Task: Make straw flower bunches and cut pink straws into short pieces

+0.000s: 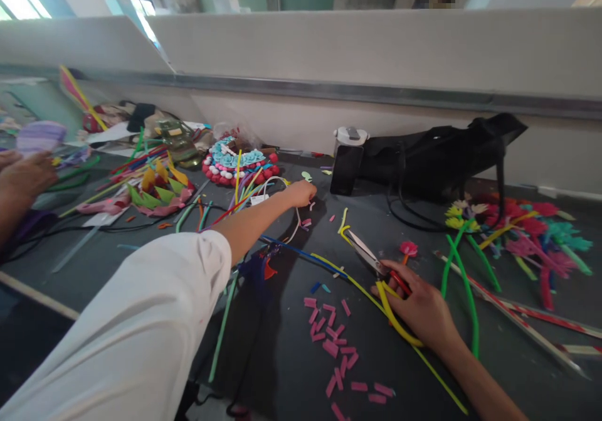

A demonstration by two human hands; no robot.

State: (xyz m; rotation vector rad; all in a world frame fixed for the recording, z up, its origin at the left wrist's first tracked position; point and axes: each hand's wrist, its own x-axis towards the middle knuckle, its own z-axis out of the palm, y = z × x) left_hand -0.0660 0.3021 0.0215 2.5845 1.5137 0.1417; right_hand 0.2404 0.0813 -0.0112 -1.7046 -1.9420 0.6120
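My right hand (421,305) grips a pair of scissors (369,255) by the red handles, with the blades pointing up and left. A thick yellow pipe cleaner (397,324) bends under the same hand and seems to be held along with the handles. A short curled yellow piece (345,223) lies at the blade tips. My left hand (301,194) reaches far over the table in a closed shape; whatever is in its fingers is hidden. Close to it are small pink scraps (306,223) and a white cable (298,226).
Many cut pink strips (332,346) lie in front. A phone (347,170) leans near a black bag (437,164). Pipe-cleaner flowers (531,226) lie right, a beaded craft piece (239,164) stands behind my left arm. At left, another person's hand (28,176) holds a purple piece (41,137).
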